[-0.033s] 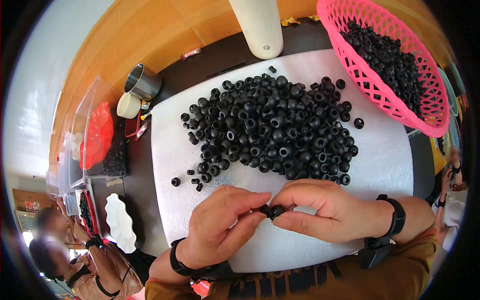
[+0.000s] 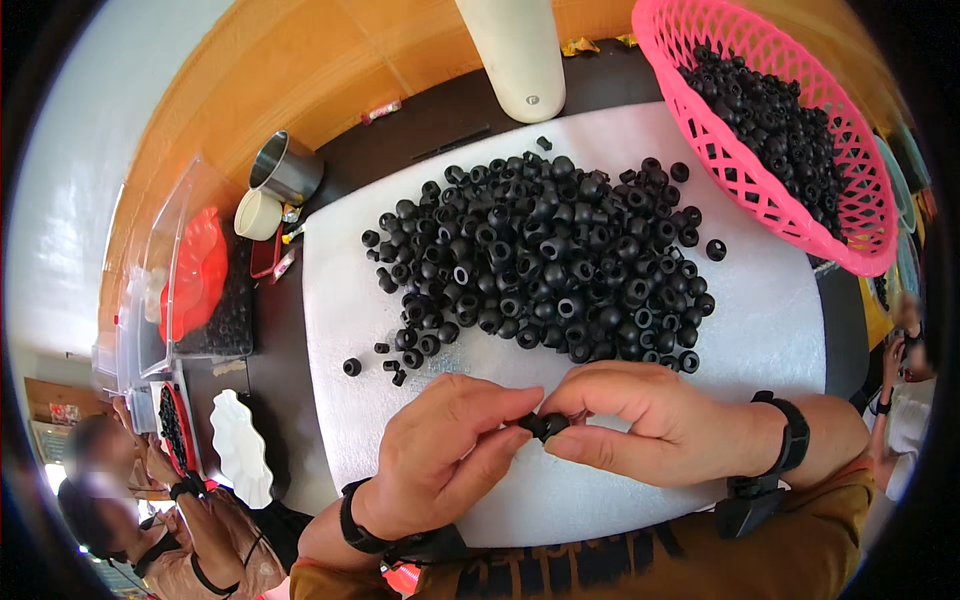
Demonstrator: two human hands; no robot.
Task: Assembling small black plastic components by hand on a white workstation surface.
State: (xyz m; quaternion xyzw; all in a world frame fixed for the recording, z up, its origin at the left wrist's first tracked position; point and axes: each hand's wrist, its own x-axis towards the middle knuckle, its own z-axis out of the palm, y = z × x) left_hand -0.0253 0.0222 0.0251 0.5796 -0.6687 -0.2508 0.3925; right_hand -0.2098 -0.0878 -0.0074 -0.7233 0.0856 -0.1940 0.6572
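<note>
Although they are mostly covered, small black pieces (image 2: 545, 426) show between the left hand (image 2: 440, 445) and the right hand (image 2: 650, 420), above the near part of a white foam sheet (image 2: 770, 330). Each hand is pinched on them between thumb and forefinger — it looks like two parts touching, though the join is too dark to be sure. Just beyond lies a heap of black beads (image 2: 540, 260) with open holes, the lower ones hidden under the rest. Nearest the body, a brown shirt (image 2: 760, 560) bears dark lettering (image 2: 590, 565), foreshortened and too broken to read. At the far side, a white cylinder (image 2: 510, 50) carries a small round mark (image 2: 532, 100) near its base, its top out of frame. The pink lattice basket (image 2: 870, 262), holding more black beads, is cropped at the top edge. Print on a small wrapper (image 2: 380, 110) is illegible. On the left, a clear bin (image 2: 170, 345) holds something red (image 2: 195, 270) — its shape uncertain — and another person (image 2: 200, 530) is partly blurred.
</note>
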